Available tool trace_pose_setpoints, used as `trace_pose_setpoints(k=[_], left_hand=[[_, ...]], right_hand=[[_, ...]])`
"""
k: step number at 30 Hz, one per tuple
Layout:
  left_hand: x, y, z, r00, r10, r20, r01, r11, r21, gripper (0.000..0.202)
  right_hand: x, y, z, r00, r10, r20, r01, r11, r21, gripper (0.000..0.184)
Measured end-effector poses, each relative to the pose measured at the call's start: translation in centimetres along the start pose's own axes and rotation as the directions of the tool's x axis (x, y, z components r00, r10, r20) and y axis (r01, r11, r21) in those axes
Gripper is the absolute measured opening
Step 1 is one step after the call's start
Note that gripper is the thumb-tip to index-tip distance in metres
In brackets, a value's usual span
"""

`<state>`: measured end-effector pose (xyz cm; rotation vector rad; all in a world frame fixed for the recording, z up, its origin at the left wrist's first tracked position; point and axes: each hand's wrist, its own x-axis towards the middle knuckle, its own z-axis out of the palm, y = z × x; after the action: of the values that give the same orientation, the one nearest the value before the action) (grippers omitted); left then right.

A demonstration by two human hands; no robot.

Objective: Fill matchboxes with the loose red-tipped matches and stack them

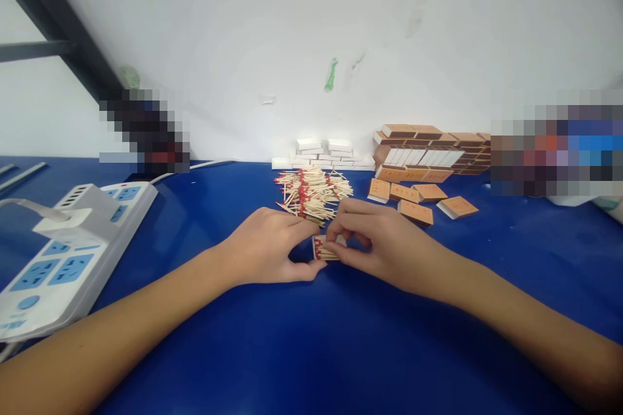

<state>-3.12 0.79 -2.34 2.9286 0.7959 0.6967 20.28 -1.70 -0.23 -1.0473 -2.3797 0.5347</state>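
A small white matchbox tray [329,257] with red-headed matches in it lies on the blue table. My left hand [272,245] grips the tray's left end between thumb and fingers. Over the tray, my right hand [377,237] has its thumb and fingertips pinched at the matches; its fingers hide the tray's right part. Just behind both hands spreads a heap of loose matches [316,191], many red heads turned left. White empty-looking trays [324,159] are stacked against the wall behind that heap.
Several orange-brown matchboxes [415,212] lie loose at the right rear, before a stacked wall of matchboxes [428,136]. At the left stands a white power strip [104,253] with a plugged-in charger [73,214] and cable. Blurred patches cover both far sides.
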Motion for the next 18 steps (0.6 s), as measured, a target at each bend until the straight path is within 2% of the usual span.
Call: trace_pose_setpoints(k=[3,6,10,15,18], left_hand=[[0.0,0.0,0.0,1.000,0.000,-0.009,0.000,1.000,0.000,0.023],[0.0,0.0,0.0,1.000,0.003,-0.020,-0.003,1.000,0.008,0.025],[0.1,-0.1,0.0,1.000,0.005,-0.018,-0.005,1.000,0.014,0.026],[0.1,-0.2,-0.1,0.998,-0.050,0.036,0.050,0.999,-0.008,0.026],[0.1,-0.2,-0.1,0.997,-0.065,0.052,0.066,0.998,-0.022,0.026]], right_hand=[[-0.1,0.3,-0.3,0.998,-0.020,0.058,0.022,0.999,-0.024,0.011],[-0.1,0.6,-0.1,0.998,-0.004,0.058,0.008,0.998,-0.065,0.011],[0.2,0.6,-0.1,0.993,-0.009,0.114,0.017,0.997,-0.072,0.018],[0.0,1.5,-3.0,0.999,0.023,-0.047,-0.031,0.982,-0.186,0.020],[-0.7,3.2,-5.2,0.996,0.090,0.017,-0.084,0.973,-0.217,0.015]])
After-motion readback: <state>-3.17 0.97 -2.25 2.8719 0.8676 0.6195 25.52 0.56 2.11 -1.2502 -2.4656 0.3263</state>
